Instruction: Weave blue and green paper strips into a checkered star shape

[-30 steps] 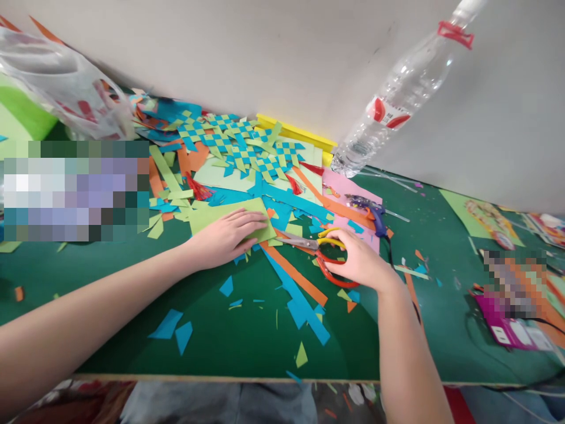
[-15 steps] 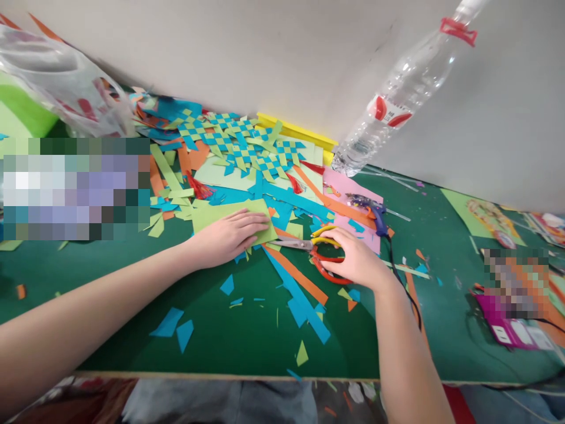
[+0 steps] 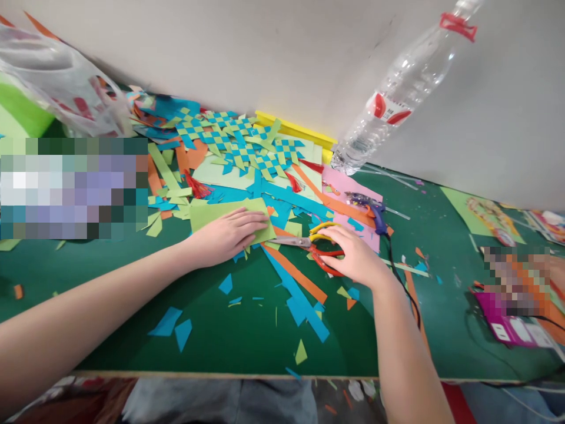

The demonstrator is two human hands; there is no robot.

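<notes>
My left hand (image 3: 229, 234) lies flat, fingers stretched out, on a sheet of light green paper (image 3: 207, 217), pressing it to the table. In my right hand (image 3: 353, 252) is a pair of scissors (image 3: 293, 241) with one yellow and one red handle loop. Its metal blades point left, their tips at the lower right corner of the green sheet; whether they touch it I cannot tell. Just below the tips, blue paper strips (image 3: 304, 312) and an orange strip (image 3: 300, 275) fan out over the table. Behind the sheet lie woven blue-and-green paper pieces (image 3: 242, 152).
Against the wall leans a large clear plastic bottle (image 3: 392, 100). A purple glue gun (image 3: 375, 213) rests on pink paper, its cord trailing behind my right wrist. Paper scraps (image 3: 166, 322) are scattered about the green table (image 3: 132, 347). A plastic bag (image 3: 66, 76) stands back left.
Little differs. The red handle loop sits slightly higher, nearer the yellow one, and the view has shifted a touch. My left hand stays on the green sheet.
</notes>
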